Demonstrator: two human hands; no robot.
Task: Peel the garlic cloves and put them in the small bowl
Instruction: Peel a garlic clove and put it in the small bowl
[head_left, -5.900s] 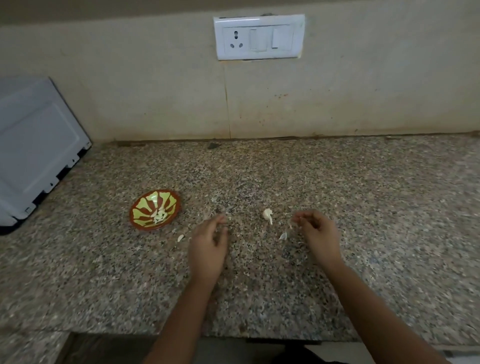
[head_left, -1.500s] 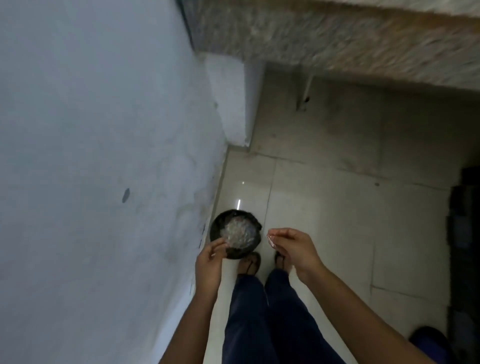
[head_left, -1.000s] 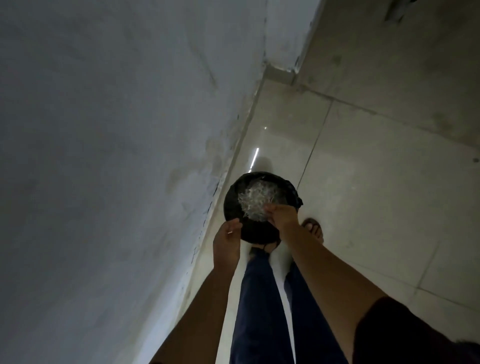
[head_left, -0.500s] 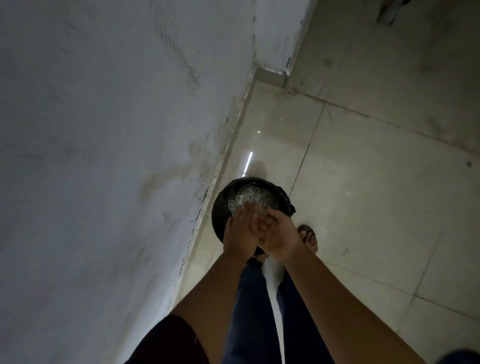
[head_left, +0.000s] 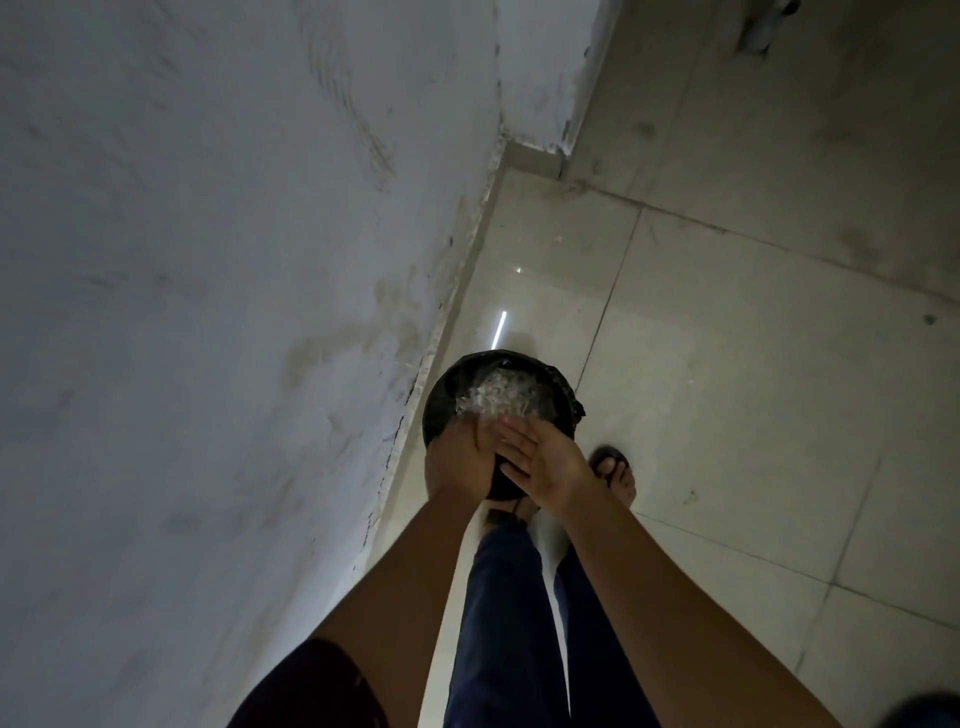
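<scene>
The left hand (head_left: 461, 464) and the right hand (head_left: 546, 469) meet palm to palm above a bin. Both are spread flat with fingers straight, and neither has hold of anything that can be seen. The right hand's fingers (head_left: 514, 441) lie across the left hand's fingertips, pointing left and slightly forward. The left hand shows its back and points straight ahead.

Directly beneath them stands a round black bin (head_left: 558, 387) lined with a crinkled, glossy black plastic bag, whose edge bunches over the rim on the right side. Inside lies a heap of pale, thin, papery flakes (head_left: 498, 395), ragged in shape, filling the far half of the opening. The hands cover the near half.

The garlic cloves and the small bowl do not show in this view, so their position and long axis cannot be told.

The bin sits on a floor (head_left: 727, 415) of large, glossy, pale tiles with dark grout lines, tight against the foot of a rough, grey-white plastered wall (head_left: 208, 260) with streaked stains. A bright streak of light (head_left: 500, 330) reflects in the tile just beyond the bin. Just right of the bin is a foot in a dark sandal (head_left: 615, 473), with dark blue trouser legs (head_left: 498, 623) below the forearms.
</scene>
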